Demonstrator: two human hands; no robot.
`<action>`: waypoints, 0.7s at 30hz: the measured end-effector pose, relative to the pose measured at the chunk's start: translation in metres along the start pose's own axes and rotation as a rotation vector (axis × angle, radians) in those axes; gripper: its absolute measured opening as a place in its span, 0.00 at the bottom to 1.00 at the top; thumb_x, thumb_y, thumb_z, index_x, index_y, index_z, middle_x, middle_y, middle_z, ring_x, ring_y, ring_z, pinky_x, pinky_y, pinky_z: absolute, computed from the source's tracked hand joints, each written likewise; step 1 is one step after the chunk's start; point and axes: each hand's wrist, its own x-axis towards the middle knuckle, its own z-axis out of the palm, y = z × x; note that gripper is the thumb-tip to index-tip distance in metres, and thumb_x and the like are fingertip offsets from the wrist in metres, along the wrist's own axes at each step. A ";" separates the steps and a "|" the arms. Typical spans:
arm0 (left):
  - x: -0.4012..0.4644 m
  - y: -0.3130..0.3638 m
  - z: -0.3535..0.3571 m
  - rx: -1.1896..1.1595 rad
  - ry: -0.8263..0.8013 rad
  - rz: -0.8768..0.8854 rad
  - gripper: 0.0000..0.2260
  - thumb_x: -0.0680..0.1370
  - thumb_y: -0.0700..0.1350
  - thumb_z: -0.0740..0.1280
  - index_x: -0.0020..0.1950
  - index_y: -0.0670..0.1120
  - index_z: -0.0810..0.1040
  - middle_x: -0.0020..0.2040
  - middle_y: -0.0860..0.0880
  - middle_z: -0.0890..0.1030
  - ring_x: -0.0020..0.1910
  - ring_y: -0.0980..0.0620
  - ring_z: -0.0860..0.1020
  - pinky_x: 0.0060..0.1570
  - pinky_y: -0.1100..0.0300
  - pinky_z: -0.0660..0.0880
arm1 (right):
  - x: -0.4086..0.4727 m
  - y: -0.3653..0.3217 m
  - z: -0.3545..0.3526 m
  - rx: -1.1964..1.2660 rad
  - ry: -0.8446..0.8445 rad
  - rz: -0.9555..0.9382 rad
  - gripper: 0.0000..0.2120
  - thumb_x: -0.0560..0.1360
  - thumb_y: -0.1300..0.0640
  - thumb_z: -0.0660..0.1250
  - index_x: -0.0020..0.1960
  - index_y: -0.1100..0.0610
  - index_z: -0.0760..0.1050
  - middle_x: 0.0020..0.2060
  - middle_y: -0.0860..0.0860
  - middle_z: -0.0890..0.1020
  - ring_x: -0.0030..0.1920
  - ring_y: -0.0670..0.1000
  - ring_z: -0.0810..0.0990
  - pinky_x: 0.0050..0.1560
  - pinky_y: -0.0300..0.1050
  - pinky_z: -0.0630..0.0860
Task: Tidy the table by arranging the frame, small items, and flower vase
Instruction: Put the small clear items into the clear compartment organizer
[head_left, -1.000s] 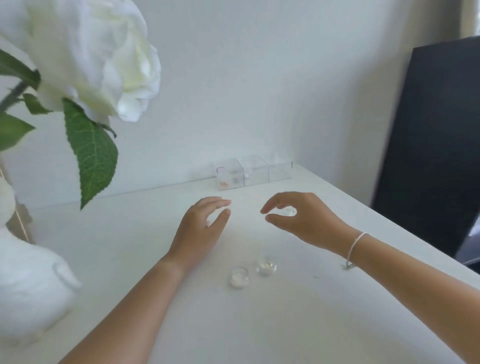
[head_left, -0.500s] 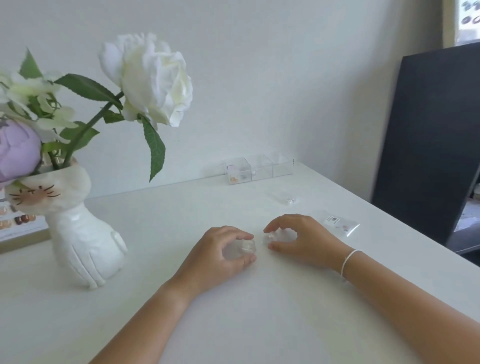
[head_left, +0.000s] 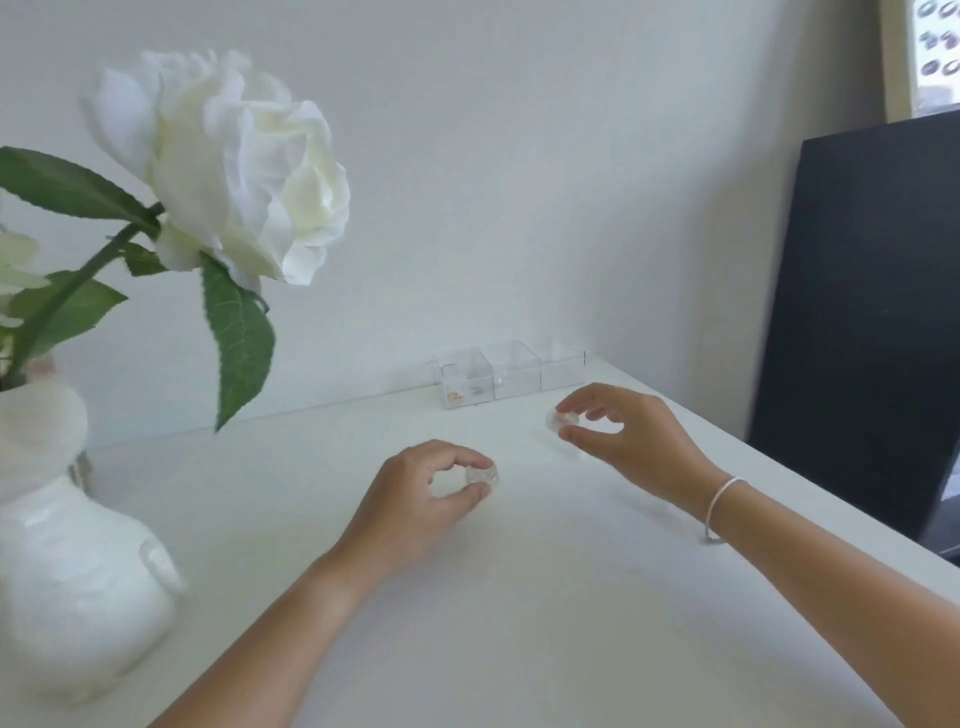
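My left hand (head_left: 426, 499) pinches a small clear round jar (head_left: 482, 475) between thumb and fingers, just above the white table (head_left: 519, 623). My right hand (head_left: 628, 436) holds a second small clear jar (head_left: 562, 419) further back, close to a row of three clear plastic boxes (head_left: 511, 375) against the wall. The leftmost box has small pinkish items inside. A white vase (head_left: 67, 561) with a large white rose (head_left: 234, 166) stands at the left. The frame is out of sight.
A large black panel (head_left: 872, 312) stands beyond the table's right edge. The white wall (head_left: 519, 156) runs right behind the boxes. A rose leaf (head_left: 236, 338) hangs over the left part of the table.
Both hands closed on the two small jars and lifted them. My right hand carried its jar back toward the clear boxes. The camera moved closer, so the vase shifted left.
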 end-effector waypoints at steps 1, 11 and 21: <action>0.012 -0.002 0.000 0.004 0.024 0.011 0.05 0.70 0.49 0.71 0.41 0.61 0.80 0.45 0.66 0.81 0.48 0.66 0.74 0.44 0.75 0.68 | 0.010 0.005 -0.001 0.004 0.020 0.006 0.06 0.69 0.52 0.70 0.41 0.42 0.76 0.39 0.35 0.79 0.46 0.39 0.76 0.43 0.25 0.67; 0.155 -0.023 0.020 0.170 0.032 0.067 0.01 0.71 0.51 0.70 0.42 0.58 0.80 0.45 0.59 0.80 0.47 0.58 0.75 0.42 0.66 0.69 | 0.069 0.075 0.007 -0.037 0.073 0.033 0.07 0.68 0.52 0.70 0.37 0.40 0.74 0.36 0.37 0.78 0.42 0.39 0.75 0.41 0.22 0.68; 0.242 -0.052 0.041 0.379 -0.095 -0.025 0.07 0.73 0.49 0.67 0.46 0.48 0.82 0.46 0.53 0.80 0.48 0.53 0.76 0.46 0.61 0.69 | 0.068 0.105 0.013 0.104 0.159 0.183 0.02 0.69 0.51 0.71 0.39 0.45 0.78 0.36 0.39 0.81 0.44 0.45 0.78 0.37 0.34 0.69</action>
